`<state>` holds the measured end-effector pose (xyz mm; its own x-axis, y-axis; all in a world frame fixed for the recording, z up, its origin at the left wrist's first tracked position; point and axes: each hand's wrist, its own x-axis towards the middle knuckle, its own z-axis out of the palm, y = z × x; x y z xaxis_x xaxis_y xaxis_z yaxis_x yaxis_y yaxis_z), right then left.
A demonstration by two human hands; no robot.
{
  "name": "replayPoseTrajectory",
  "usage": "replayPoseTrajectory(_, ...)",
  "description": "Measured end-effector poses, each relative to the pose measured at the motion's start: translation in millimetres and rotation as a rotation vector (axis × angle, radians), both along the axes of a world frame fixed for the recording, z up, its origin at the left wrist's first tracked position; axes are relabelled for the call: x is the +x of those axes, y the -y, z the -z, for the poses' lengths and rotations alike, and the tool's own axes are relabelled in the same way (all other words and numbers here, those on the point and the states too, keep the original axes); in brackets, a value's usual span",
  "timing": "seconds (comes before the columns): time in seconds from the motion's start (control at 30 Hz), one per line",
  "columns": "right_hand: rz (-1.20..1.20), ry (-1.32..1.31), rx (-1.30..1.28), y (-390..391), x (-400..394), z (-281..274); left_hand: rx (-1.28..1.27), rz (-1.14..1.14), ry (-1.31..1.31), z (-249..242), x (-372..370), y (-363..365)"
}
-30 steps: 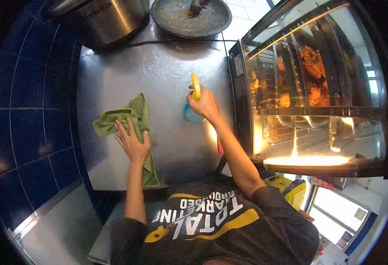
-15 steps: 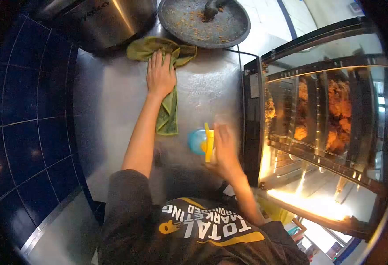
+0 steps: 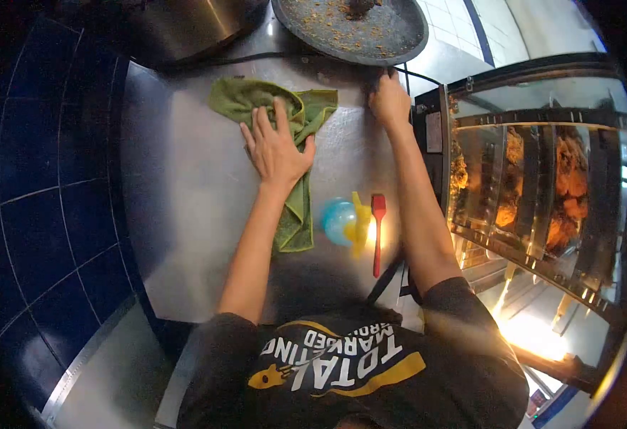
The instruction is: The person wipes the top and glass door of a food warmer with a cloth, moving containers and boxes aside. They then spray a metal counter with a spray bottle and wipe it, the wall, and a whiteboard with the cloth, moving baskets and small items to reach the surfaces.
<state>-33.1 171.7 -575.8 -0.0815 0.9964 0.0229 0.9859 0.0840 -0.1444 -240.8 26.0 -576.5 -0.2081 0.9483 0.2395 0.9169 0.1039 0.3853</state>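
My left hand (image 3: 277,149) lies on a green cloth (image 3: 297,227) with its fingers spread, pressing it to the metal tabletop. At the rim of a dark stone mortar (image 3: 327,39), my right hand (image 3: 390,101) is closed; what its fingers grip is hidden. The mortar holds brownish crumbs and a dark pestle (image 3: 358,7). A spray bottle with a blue body (image 3: 338,220) and a yellow trigger head stands between my forearms. Just right of it lies a red silicone basting brush (image 3: 377,236).
A large metal pot (image 3: 185,28) stands at the back left. A black cord (image 3: 256,57) runs behind the cloth. On the right is a lit glass display case (image 3: 535,179) with fried food inside. Dark blue tiled wall (image 3: 49,179) borders the left side.
My right hand has left the spray bottle and moved forward to the mortar's rim. The red brush now shows beside the bottle. My left hand's fingers have spread wider on the cloth.
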Motion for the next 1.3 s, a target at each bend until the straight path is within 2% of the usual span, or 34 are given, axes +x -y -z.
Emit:
replayPoseTrajectory(0.07, 0.101, 0.021, -0.039, -8, 1, 5, 0.005, -0.002, -0.052, 1, 6, -5)
replayPoseTrajectory(0.17, 0.070, 0.059, -0.069, -11, 6, -4, -0.006, -0.001, -0.009, 1, 6, -14)
replayPoseTrajectory(0.27, -0.106, -0.055, 0.282, 10, 13, -5, -0.003, 0.049, 0.032, 10, 4, -32)
replayPoseTrajectory(0.33, 0.066, -0.162, 0.121, 30, -7, -46, 0.048, 0.145, 0.053, 15, 3, -52)
replayPoseTrajectory(0.47, 0.117, -0.312, 0.192, 42, -6, -61, 0.116, 0.105, -0.017, 29, 2, -111)
replayPoseTrajectory(0.5, 0.113, -0.305, 0.191, 43, -6, -66, -0.093, 0.154, 0.070, 30, -1, -124)
replayPoseTrajectory(0.53, 0.136, -0.356, 0.212, 44, -7, -70, -0.092, 0.154, 0.077, 33, -1, -139)
replayPoseTrajectory(0.57, 0.160, -0.410, 0.234, 44, -8, -73, 0.095, 0.116, 0.108, 37, -1, -155)
replayPoseTrajectory(0.67, 0.165, -0.486, 0.275, 40, -5, -76, 0.265, 0.102, 0.050, 47, -6, -176)
replayPoseTrajectory(0.73, 0.158, -0.502, 0.292, 38, -2, -76, 0.167, 0.047, -0.001, 49, -8, -173)
replayPoseTrajectory(0.77, 0.162, -0.534, 0.262, 37, -2, -76, 0.595, -0.061, 0.091, 48, -7, -180)
replayPoseTrajectory(0.8, 0.166, -0.568, 0.226, 38, -3, -75, 0.588, -0.050, 0.086, 48, -6, -180)
replayPoseTrajectory(0.87, 0.173, -0.595, 0.243, 39, -4, -71, 0.624, -0.341, 0.516, 41, -5, -178)
replayPoseTrajectory(0.93, 0.158, -0.620, 0.261, 37, -6, -67, 0.585, -0.435, 0.513, 42, -8, -192)
replayPoseTrajectory(1.0, 0.193, -0.616, 0.208, 39, -5, -67, 0.666, -0.320, 0.472, 54, -15, -217)
replayPoseTrajectory(1.03, 0.188, -0.576, 0.221, 39, -4, -65, 0.660, -0.325, 0.477, 62, -23, -231)
replayPoseTrajectory(1.13, 0.170, -0.589, 0.206, 39, -2, -72, 0.537, -0.071, 0.143, 97, -60, -251)
replayPoseTrajectory(1.17, 0.179, -0.574, 0.200, 37, -1, -75, 0.518, -0.055, 0.153, 93, -64, -244)
replayPoseTrajectory(1.23, 0.111, -0.607, 0.282, 29, 7, -70, -0.021, 0.144, -0.064, 65, -60, -221)
replayPoseTrajectory(1.27, 0.077, -0.598, 0.310, 25, 11, -71, -0.040, 0.170, -0.057, 56, -47, -204)
replayPoseTrajectory(1.3, 0.106, -0.586, 0.299, 23, 15, -69, -0.165, 0.170, -0.012, 47, -33, -184)
